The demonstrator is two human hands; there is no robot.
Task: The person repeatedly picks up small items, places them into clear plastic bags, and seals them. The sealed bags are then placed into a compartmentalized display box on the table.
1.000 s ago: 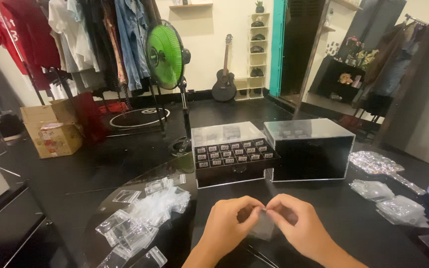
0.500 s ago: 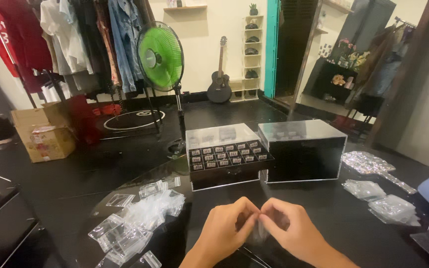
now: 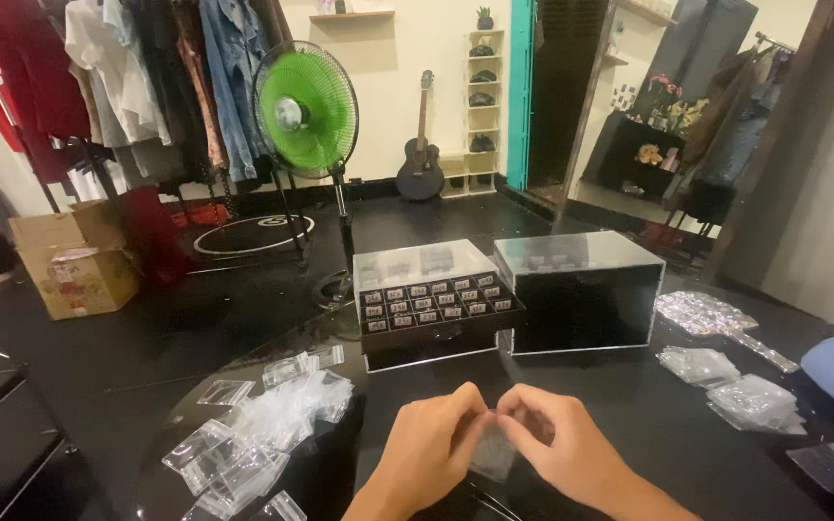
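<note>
Pinching the top of a small clear plastic bag at lower centre, left hand and right hand seem mid-opening; widening its mouth likely needs gentle opposing pulls.

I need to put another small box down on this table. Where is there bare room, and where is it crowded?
Bare tabletop lies between the right hand and the bag bundles at right, below the closed clear box. Crowded: the heap of small clear bags left of the left hand, and the open tray box.
</note>
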